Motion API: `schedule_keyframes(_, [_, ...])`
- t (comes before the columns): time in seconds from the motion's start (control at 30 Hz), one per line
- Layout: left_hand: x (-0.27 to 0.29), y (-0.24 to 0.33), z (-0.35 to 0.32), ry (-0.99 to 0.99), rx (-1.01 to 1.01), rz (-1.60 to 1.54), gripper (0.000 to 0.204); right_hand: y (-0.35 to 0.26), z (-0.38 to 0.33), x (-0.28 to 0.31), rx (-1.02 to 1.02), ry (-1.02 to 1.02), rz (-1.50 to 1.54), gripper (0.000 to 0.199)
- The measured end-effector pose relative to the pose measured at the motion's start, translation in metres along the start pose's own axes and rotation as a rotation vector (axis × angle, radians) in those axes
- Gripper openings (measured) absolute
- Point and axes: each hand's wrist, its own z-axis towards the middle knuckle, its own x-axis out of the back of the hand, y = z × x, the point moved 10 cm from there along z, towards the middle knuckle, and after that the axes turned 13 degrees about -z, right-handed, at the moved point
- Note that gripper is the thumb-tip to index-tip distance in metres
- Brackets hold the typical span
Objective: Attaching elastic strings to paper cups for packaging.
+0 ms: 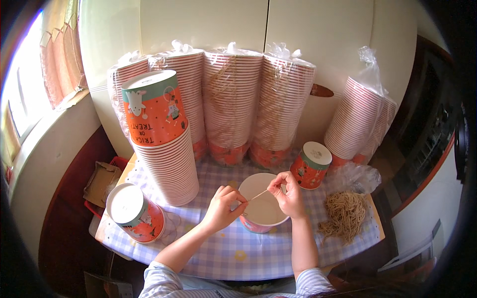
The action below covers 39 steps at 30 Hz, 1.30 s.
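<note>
An open paper cup with a white inside and an orange printed outside stands on the checked tablecloth in front of me. A thin tan string stretches across its rim. My left hand pinches one end at the cup's left edge. My right hand pinches the other end above the cup's right side.
A tall upside-down stack of orange cups stands at the left, with a short stack lying beside it. Several bagged cup stacks line the wall. One upside-down cup and a bundle of tan strings sit at the right.
</note>
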Motion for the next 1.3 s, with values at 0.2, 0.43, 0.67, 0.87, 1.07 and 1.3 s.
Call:
schedule_keyframes(0.2, [0.003, -0.007, 0.001, 0.035, 0.015, 0.042, 0.011, -0.004, -0.002, 0.024, 0.017, 0.111, -0.022, 0.012])
schedule_keyframes(0.43, [-0.002, -0.024, -0.003, -0.011, 0.224, -0.158, 0.012, -0.022, -0.005, 0.002, -0.006, -0.105, -0.107, 0.017])
schedule_keyframes(0.67, [-0.002, -0.031, -0.021, -0.011, 0.23, -0.245, 0.015, -0.045, -0.021, -0.032, 0.063, -0.422, -0.406, 0.026])
schedule_keyframes(0.87, [-0.006, -0.049, -0.056, 0.035, 0.15, -0.383, 0.015, -0.06, -0.05, -0.064, 0.284, -0.603, -0.696, 0.028])
schedule_keyframes(1.07, [-0.024, -0.075, -0.081, 0.117, 0.217, -0.63, 0.013, -0.058, -0.084, -0.098, 0.4, -0.812, -0.867, 0.014])
schedule_keyframes(1.3, [-0.019, -0.081, -0.092, 0.175, 0.223, -0.613, 0.01, -0.038, -0.087, -0.108, 0.365, -0.826, -1.077, 0.007])
